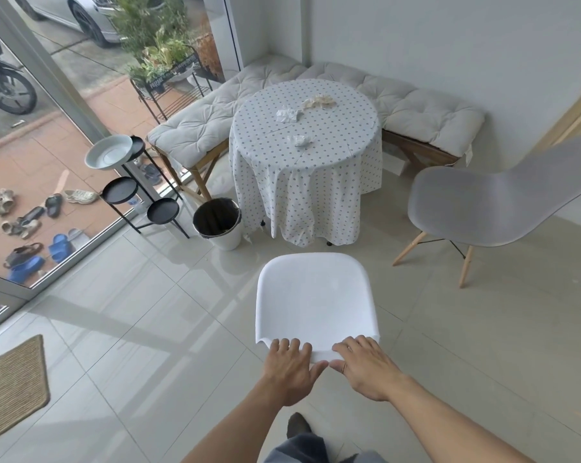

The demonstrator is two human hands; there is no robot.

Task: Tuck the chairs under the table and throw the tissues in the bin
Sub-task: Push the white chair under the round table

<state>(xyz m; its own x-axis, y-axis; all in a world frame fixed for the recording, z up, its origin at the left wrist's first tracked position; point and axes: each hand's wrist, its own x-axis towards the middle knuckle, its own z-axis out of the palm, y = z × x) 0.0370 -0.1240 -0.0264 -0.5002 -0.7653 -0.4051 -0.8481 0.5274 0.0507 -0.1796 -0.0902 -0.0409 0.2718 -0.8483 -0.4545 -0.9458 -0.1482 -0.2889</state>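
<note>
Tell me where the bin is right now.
In the head view, the bin stands on the floor left of centre, beside the round table's draped cloth and right of the black plant stand.

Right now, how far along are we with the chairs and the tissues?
Nothing looks finished. In hand: both the left hand and right hand grip the backrest of the white plastic chair, which stands short of the round table with the dotted cloth. Left: the grey shell chair with wooden legs stands out to the side, and three crumpled tissues lie on the table, not in the black-lined white bin.
</note>
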